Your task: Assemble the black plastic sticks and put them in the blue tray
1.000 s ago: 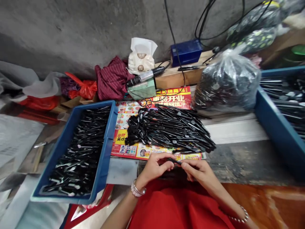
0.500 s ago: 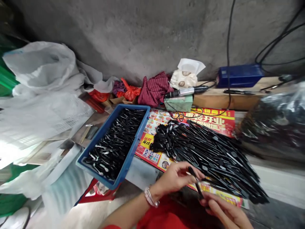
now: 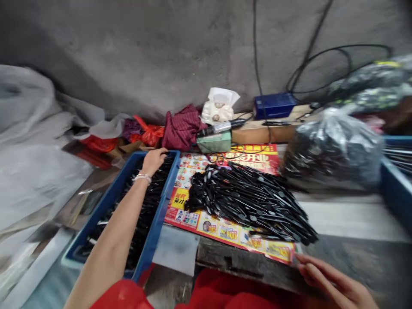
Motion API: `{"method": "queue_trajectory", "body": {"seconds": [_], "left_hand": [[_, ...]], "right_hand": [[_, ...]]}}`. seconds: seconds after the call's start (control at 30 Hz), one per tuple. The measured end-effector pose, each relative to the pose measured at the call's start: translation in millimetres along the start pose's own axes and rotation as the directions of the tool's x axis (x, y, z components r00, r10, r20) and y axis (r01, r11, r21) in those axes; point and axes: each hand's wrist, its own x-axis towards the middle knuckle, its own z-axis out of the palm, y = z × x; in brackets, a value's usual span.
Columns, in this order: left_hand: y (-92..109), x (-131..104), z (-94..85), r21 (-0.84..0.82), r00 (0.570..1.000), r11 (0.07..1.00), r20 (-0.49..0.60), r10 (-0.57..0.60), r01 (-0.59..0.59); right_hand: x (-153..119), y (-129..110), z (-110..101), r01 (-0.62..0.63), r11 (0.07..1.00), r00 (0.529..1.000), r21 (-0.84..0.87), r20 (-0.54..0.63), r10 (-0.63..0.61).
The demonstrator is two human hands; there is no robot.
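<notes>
My left hand point(image 3: 154, 161) is at the far end of a blue tray point(image 3: 160, 214), over the heap of slim black pieces point(image 3: 153, 195) in it. Its fingers are closed, and a dark bit of a slim black piece shows at the fingertips; the rest is hidden. At the lower right, my right hand point(image 3: 334, 279) is held with its fingers stretched out, nothing visible in them. It is beside the near right corner of a printed red and yellow sheet point(image 3: 222, 231). On that sheet lies a pile of long black pieces point(image 3: 247, 199), roughly lined up.
Behind the sheet are a green box point(image 3: 215, 143) with a cylindrical hand tool point(image 3: 222, 127) on it, a maroon cloth point(image 3: 182, 127) and a blue box point(image 3: 273, 105) with cables. A filled clear bag point(image 3: 334, 150) and another blue tray point(image 3: 395, 193) stand right. White sacks point(image 3: 32, 141) lie left.
My left hand has moved from the front of the sheet to the far end of the tray. The right hand has parted from the black piece. The view has turned right.
</notes>
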Motion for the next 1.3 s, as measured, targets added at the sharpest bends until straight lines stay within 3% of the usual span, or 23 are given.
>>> {"method": "queue_trajectory", "body": {"seconds": [0.07,0.17,0.3,0.43,0.57,0.67,0.8,0.9,1.0,1.17,1.3], "left_hand": [[-5.1,4.9,8.4,0.006,0.999,1.000,0.034,0.019,-0.020],[-10.4,10.3,17.8,-0.008,0.997,0.998,0.036,0.066,-0.066],[-4.5,4.3,17.2,-0.011,0.994,0.995,-0.051,0.097,-0.098],[27.4,-37.7,1.4,-0.139,0.993,0.984,-0.070,0.100,-0.109],[72.3,-99.3,-8.0,-0.291,0.976,0.937,0.040,0.216,-0.195],[101.5,-137.3,-3.4,-0.396,0.943,0.883,0.102,0.315,-0.252],[123.0,-166.8,14.2,-0.466,0.930,0.844,0.108,0.352,-0.266],[126.3,-179.8,26.7,-0.485,0.926,0.840,0.141,0.350,-0.244],[121.0,-191.3,34.2,-0.477,0.935,0.860,0.188,0.302,-0.181],[99.9,-202.5,48.1,-0.387,0.978,0.922,0.182,0.106,-0.028],[88.9,-202.2,64.0,-0.316,0.995,0.949,0.095,0.023,0.008]], "right_hand": [[-3.1,-11.3,-10.8,0.016,0.998,0.996,-0.055,-0.089,-0.021],[0.5,-25.3,-23.4,0.166,0.958,0.955,-0.233,-0.203,-0.215],[18.9,-32.8,-26.9,0.353,0.803,0.865,-0.481,-0.161,-0.476],[37.3,-35.1,-10.4,0.432,0.663,0.831,-0.612,-0.016,-0.556],[44.6,-34.2,3.3,0.488,0.591,0.804,-0.642,0.067,-0.591],[57.3,-38.0,-2.4,0.511,0.593,0.783,-0.622,0.054,-0.619],[104.8,-56.9,-23.4,0.458,0.536,0.752,-0.709,-0.013,-0.659],[144.9,-72.0,-35.1,0.316,0.471,0.788,-0.823,-0.048,-0.614],[164.1,-76.2,-35.5,0.291,0.458,0.808,-0.840,-0.042,-0.588],[160.9,-54.5,-33.6,0.296,0.441,0.825,-0.847,-0.006,-0.565],[151.8,-37.5,-39.9,0.285,0.400,0.849,-0.871,0.035,-0.528]]}}
